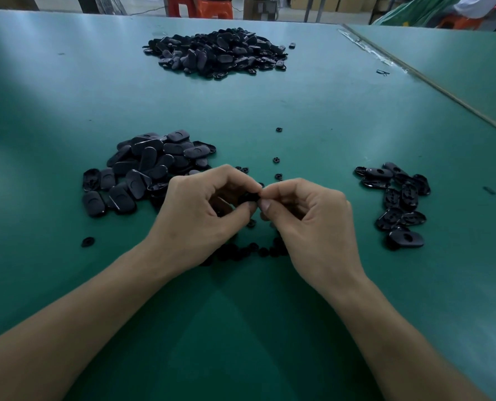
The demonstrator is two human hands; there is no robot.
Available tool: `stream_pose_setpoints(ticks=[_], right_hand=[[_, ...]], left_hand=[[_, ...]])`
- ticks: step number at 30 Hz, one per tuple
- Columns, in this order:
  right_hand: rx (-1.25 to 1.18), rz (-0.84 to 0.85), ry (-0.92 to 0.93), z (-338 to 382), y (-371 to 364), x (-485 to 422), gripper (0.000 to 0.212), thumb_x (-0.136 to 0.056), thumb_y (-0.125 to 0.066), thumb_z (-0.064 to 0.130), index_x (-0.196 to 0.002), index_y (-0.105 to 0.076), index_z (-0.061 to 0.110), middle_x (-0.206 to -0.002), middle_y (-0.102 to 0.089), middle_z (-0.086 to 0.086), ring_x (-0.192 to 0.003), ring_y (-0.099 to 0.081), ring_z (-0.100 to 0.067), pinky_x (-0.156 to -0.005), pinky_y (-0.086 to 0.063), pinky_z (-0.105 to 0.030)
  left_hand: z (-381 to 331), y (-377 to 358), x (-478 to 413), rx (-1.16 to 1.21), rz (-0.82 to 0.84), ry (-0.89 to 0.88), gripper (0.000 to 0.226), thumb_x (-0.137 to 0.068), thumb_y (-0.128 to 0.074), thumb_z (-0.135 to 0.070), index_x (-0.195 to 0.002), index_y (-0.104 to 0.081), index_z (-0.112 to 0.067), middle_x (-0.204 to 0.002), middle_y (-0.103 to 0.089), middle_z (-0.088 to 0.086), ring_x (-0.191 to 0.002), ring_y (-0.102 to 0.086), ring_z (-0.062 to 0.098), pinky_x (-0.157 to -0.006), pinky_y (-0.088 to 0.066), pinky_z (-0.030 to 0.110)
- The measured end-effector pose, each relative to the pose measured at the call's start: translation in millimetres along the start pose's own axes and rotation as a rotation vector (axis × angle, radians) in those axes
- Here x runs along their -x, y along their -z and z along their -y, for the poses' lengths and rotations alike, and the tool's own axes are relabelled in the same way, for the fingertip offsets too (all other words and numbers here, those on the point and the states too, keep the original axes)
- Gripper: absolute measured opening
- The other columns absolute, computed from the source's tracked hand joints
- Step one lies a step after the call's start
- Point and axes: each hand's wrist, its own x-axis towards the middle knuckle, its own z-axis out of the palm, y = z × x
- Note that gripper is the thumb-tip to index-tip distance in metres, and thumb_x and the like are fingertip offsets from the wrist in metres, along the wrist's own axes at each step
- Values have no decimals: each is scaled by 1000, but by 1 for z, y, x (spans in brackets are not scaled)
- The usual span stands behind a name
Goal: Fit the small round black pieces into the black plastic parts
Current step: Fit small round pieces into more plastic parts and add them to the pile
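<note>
Held a black plastic part just above the tabletop, mostly hidden, long axis impossible to tell. Gripped it from the left in the curled fingers of the left hand and pinched its right edge between thumb and forefinger of the right hand, both equally near. Had the small round black pieces lying loose directly below, toward the wrists.

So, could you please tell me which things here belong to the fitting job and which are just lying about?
Job: left hand, right hand, black piece pinched between them, near pile of plastic parts, small round pieces, right-hand group of parts, far pile.
Lying about: orange stools, cardboard boxes.
</note>
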Motion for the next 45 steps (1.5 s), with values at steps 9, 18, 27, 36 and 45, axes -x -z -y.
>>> stream_pose_setpoints(ticks=[9,18,27,36,45], right_hand=[[-8,27,74,0,0,-1,22,-91,-67,3,-102,-77,19,-84,-74,14,-76,-70,-1,-74,-54,-17],[25,23,76,-1,5,-3,22,-88,-71,8,-102,-73,26,-97,-71,13,-91,-67,-5,-76,-48,-13],[-60,62,34,0,6,-4,26,-87,-73,7,-92,-70,33,-87,-74,16,-82,-69,-1,-74,-51,-13],[-31,59,-16,-2,7,-4,17,-87,-73,9,-96,-74,24,-83,-74,15,-80,-69,1,-74,-50,-10],[-1,87,-68,-1,6,-5,13,-88,-72,12,-90,-72,25,-79,-73,13,-76,-68,-2,-71,-54,-16]], left_hand=[[5,-1,-3,-73,-51,3,17,-86,-73,-20,-94,-68,-35,-86,-71,-15,-71,-67,12,-66,-53,21],[3,-2,-1,-7,18,47,24,-86,-69,-22,-103,-63,-38,-92,-70,-13,-70,-66,18,-65,-54,27],[0,1,-2,171,12,94,21,-81,-75,-12,-95,-68,-27,-89,-75,-4,-77,-71,7,-74,-53,16],[0,2,-2,131,28,121,31,-82,-78,-1,-98,-72,-27,-91,-77,-5,-82,-74,11,-80,-58,22],[0,4,-3,123,28,142,27,-78,-82,-5,-93,-74,-26,-86,-77,-7,-76,-73,6,-73,-56,17]])
